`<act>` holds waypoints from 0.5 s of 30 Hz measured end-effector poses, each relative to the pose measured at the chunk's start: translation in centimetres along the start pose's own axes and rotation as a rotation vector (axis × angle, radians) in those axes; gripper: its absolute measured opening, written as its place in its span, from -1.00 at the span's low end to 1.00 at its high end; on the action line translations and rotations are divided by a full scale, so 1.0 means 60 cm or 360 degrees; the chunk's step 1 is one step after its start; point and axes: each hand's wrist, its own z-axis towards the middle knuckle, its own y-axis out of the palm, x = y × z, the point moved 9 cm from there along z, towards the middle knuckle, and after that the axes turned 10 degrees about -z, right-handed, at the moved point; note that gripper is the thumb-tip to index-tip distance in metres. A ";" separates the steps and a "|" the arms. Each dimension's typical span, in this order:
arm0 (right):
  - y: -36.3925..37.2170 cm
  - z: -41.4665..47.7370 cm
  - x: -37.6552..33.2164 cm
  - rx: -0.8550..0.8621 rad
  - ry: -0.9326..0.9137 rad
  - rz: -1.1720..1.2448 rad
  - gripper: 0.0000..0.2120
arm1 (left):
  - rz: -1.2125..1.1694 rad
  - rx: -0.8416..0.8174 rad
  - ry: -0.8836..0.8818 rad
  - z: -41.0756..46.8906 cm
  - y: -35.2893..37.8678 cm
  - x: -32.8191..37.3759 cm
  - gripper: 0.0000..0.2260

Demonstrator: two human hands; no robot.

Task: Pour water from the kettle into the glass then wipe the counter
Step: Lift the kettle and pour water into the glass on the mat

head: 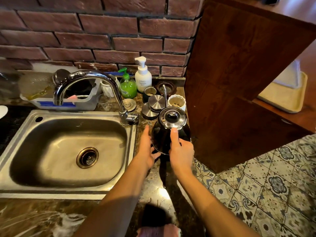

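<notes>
A black gooseneck kettle (162,135) with a shiny steel lid stands on the dark stone counter (153,189), right of the sink. Its thin spout rises toward the back. My right hand (181,151) grips the kettle's handle, thumb stretched up to the lid's rim. My left hand (147,149) lies flat against the kettle's left side, fingers spread. A clear glass (105,104) stands behind the faucet base, partly hidden by it. At the bottom edge a pinkish cloth (159,230) shows on the counter.
A steel sink (34,189) with a curved faucet (89,79) fills the left. Behind the kettle stand steel lids (153,105), a white cup (177,101), a green soap bottle (128,86) and a white pump bottle (142,77). A wooden panel (239,82) closes the right; beyond it is tiled floor.
</notes>
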 end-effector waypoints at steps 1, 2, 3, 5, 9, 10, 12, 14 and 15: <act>-0.005 0.001 -0.006 0.0001 -0.0020 -0.0002 -0.35 | -0.0003 -0.0015 0.0010 -0.001 0.002 0.002 -0.36; -0.010 0.002 -0.012 0.0001 -0.0041 -0.0011 -0.34 | -0.0006 -0.0030 0.0017 -0.003 0.004 0.005 -0.36; -0.015 0.003 -0.020 0.0000 -0.0063 -0.0025 -0.34 | -0.0011 -0.0045 0.0019 -0.007 0.007 0.008 -0.36; -0.024 0.004 -0.035 -0.0002 -0.0091 -0.0032 -0.34 | -0.0029 -0.0068 0.0011 -0.019 0.011 0.016 -0.35; -0.043 -0.001 -0.059 -0.0038 -0.0124 -0.0025 -0.30 | -0.0071 -0.0115 -0.0010 -0.049 0.018 0.033 -0.36; -0.049 -0.002 -0.066 -0.0053 -0.0141 -0.0039 -0.29 | -0.0078 -0.0125 -0.0011 -0.057 0.020 0.037 -0.37; -0.063 -0.006 -0.085 -0.0069 -0.0190 -0.0053 -0.29 | -0.0085 -0.0149 -0.0010 -0.070 0.020 0.044 -0.36; -0.081 -0.013 -0.108 -0.0061 -0.0240 -0.0047 -0.30 | -0.0093 -0.0172 0.0001 -0.085 0.018 0.051 -0.32; -0.091 -0.018 -0.120 -0.0055 -0.0258 -0.0049 -0.31 | -0.0101 -0.0182 0.0009 -0.093 0.017 0.055 -0.30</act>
